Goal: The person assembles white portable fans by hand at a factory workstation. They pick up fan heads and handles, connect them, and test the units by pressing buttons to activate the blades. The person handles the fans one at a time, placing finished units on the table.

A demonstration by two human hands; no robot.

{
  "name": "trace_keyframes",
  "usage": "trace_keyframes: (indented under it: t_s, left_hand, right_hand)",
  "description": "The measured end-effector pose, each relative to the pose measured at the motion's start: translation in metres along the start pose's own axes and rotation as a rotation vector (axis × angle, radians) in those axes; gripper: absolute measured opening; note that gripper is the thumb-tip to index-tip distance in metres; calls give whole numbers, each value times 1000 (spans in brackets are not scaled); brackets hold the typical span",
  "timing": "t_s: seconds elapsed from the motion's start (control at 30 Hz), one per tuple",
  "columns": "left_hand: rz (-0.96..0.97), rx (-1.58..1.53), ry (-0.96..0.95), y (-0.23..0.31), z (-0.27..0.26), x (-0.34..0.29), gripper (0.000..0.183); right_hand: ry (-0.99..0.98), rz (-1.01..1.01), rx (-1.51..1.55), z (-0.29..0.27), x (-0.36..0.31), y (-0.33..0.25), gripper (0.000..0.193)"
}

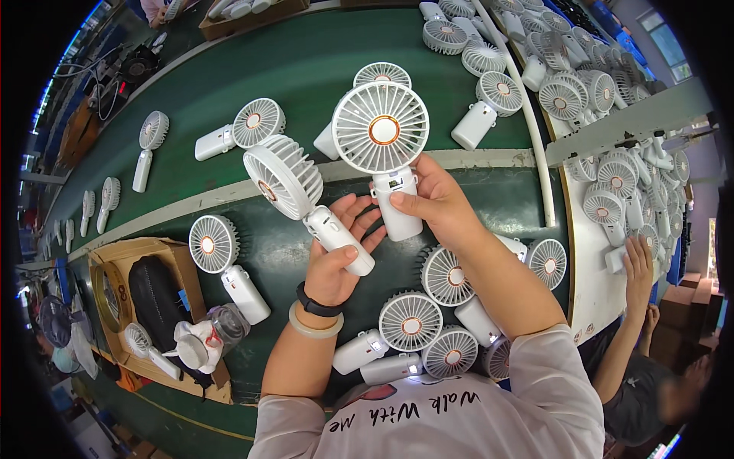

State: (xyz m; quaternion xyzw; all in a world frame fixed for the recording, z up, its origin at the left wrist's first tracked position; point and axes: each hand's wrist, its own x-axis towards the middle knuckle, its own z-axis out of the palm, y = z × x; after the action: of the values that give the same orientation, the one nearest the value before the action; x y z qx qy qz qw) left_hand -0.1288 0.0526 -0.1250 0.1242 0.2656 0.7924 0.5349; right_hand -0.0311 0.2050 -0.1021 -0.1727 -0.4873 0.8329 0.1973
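Observation:
My left hand holds a white handheld fan by its handle, thumb laid over it and the other fingers behind, partly spread. The head of this fan tilts toward the upper left. In my right hand, a second white handheld fan stands upright with its grille and orange-ringed centre facing me. The thumb presses on the front of its handle, below a small dark display. Both fans are raised over the green work surface, close together. Another fan is partly hidden behind the right one.
More fans lie near my body, some with small lights on. Several fans rest on the green belt. A cardboard box with a black pouch is at left, beside a plastic jar. At right, a co-worker's hand touches piled fans.

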Motion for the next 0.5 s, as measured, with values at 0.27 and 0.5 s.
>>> trace_keyframes:
  t_s: [0.27,0.5]
  left_hand:
    - [10,23,-31,-3,-1,2,54]
    - [68,80,-81,-3,-1,-1,64]
  right_hand:
    - [-5,-9,-19,0,0,1,48]
    - [40,-111,-158,8,1,3,47]
